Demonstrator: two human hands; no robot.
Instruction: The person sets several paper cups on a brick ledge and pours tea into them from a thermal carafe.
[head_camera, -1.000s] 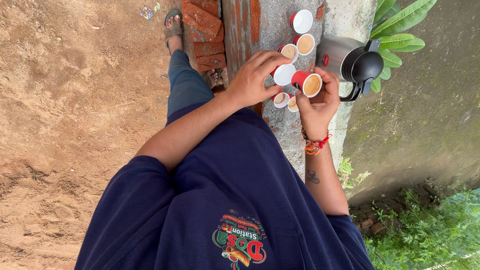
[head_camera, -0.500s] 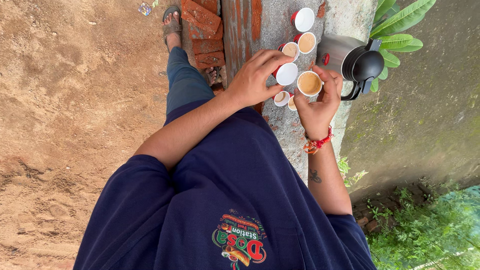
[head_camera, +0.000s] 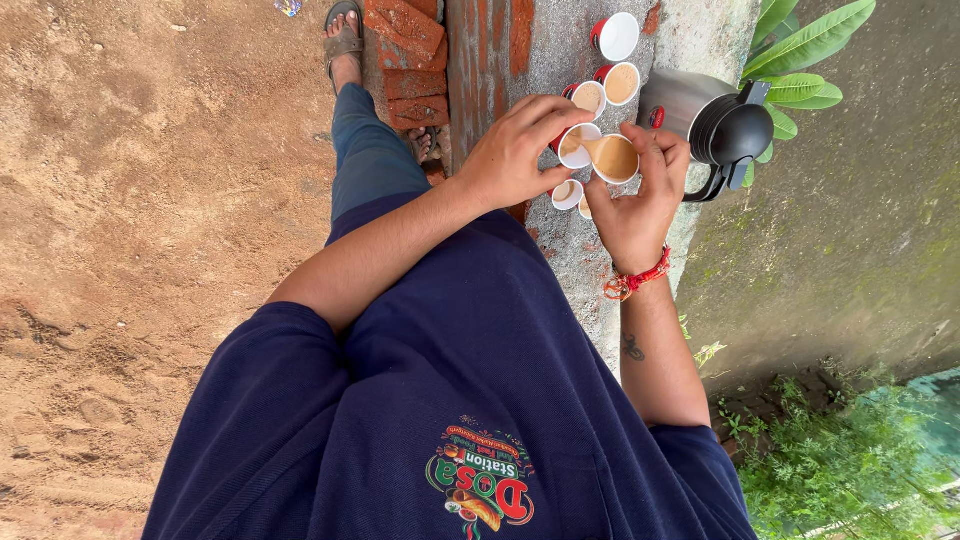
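A: Nearest the camera?

B: Navy shirt (head_camera: 400, 400) with a printed picture low on the front. Both bare arms reach away from it toward a grey wall top (head_camera: 560, 50).

A: Right hand?

B: By the rig's sides, the right hand (head_camera: 632, 195) is the one with a red thread band (head_camera: 635, 285) at the wrist and a small dark mark on the forearm. It is closed around a paper cup (head_camera: 612, 158), tilted, full of light brown tea. A thin stream of tea runs from its rim.

A: Into what?

B: Into a second cup (head_camera: 575, 147), white inside, pinched by the left hand (head_camera: 515, 150), fingers over its rim. The two cups touch at the rims, above the wall top.

A: Under the hands?

B: Two small cups (head_camera: 567, 194) with tea sit on the wall just below the left hand, partly hidden. I cannot tell whether there are more.

A: Further out?

B: Two more filled cups (head_camera: 605, 90) side by side, red outside, just beyond the fingers. Past them an empty red cup (head_camera: 617, 35), white inside. Beside the right hand, a steel flask (head_camera: 700, 115) with black lid and handle lies on the wall.

A: Around that?

B: Red bricks (head_camera: 410, 60) against the wall, a sandalled foot (head_camera: 345, 40) on bare brown earth (head_camera: 130, 200). Green leaves (head_camera: 810, 50) past the flask, weeds (head_camera: 830, 460) on the far side of the wall.
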